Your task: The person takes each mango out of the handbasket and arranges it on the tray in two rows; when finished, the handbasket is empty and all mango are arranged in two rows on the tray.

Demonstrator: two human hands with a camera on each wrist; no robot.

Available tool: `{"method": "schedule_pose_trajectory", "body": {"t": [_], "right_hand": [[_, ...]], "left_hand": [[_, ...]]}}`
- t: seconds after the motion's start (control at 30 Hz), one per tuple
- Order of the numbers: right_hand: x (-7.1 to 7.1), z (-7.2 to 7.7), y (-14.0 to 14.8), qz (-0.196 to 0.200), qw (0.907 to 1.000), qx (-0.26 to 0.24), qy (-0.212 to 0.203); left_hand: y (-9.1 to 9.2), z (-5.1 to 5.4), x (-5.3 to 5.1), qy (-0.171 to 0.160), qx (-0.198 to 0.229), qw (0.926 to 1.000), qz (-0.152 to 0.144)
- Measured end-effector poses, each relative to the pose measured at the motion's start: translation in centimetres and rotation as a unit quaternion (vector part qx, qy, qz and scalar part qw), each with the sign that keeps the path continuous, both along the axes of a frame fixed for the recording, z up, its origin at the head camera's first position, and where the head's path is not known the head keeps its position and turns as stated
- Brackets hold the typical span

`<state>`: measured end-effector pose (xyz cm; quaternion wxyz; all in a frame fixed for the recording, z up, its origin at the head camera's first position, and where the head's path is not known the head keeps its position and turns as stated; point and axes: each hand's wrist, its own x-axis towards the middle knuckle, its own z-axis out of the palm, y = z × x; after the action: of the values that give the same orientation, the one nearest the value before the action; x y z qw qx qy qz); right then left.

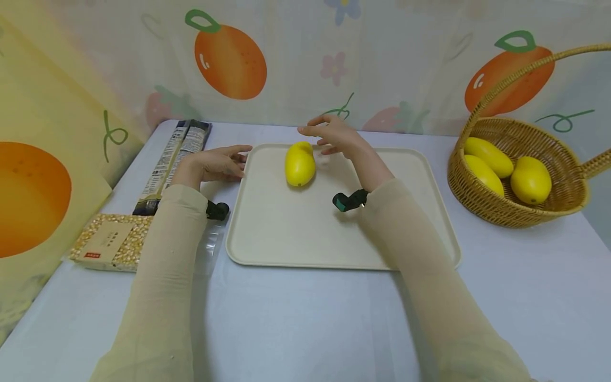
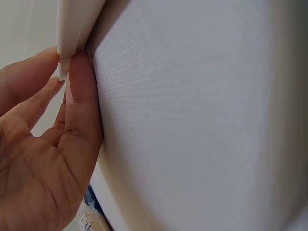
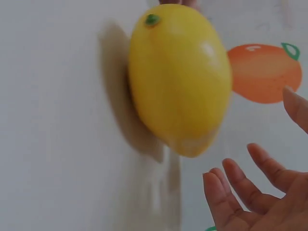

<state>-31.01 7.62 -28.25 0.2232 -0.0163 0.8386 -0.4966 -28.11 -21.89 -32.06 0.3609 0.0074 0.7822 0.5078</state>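
A yellow lemon (image 1: 300,165) lies on the cream tray (image 1: 286,239), toward its far edge. In the right wrist view the lemon (image 3: 180,82) shows a green stem end and a pointed tip. Just right of the fruit my right hand (image 1: 340,137) hovers over the far side of the tray, fingers spread and slightly bent, apart from the lemon. At the tray's left rim my left hand (image 1: 217,163) pinches the edge. Up close in the left wrist view, the fingers of that hand (image 2: 45,159) lie on both sides of the rim (image 2: 72,33).
A wicker basket (image 1: 517,215) with a tall handle stands at the right, holding several yellow fruits (image 1: 531,179). On the left lie long dark-ended packets (image 1: 174,159) and a vacuum-packed block of corn kernels (image 1: 112,241). A fruit-printed curtain (image 1: 296,69) hangs behind the white-covered table (image 1: 296,323).
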Motion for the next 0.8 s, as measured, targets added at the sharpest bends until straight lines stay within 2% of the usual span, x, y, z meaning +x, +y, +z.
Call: {"method": "schedule_pose_trajectory", "body": {"t": [0.17, 0.5, 0.8], "right_hand": [[0.6, 1.7, 1.1, 0.000, 0.9985, -0.046, 0.030], [2.2, 5.3, 3.8, -0.011, 0.9894, -0.095, 0.110], [4.8, 8.0, 7.9, -0.012, 0.9709, -0.146, 0.189]], "left_hand": [[0.0, 0.0, 0.0, -0.001, 0.001, 1.0000, 0.001], [-0.2, 0.0, -0.1, 0.008, 0.000, 0.9999, -0.007], [-0.2, 0.1, 0.0, 0.007, -0.002, 0.9999, -0.010]]}}
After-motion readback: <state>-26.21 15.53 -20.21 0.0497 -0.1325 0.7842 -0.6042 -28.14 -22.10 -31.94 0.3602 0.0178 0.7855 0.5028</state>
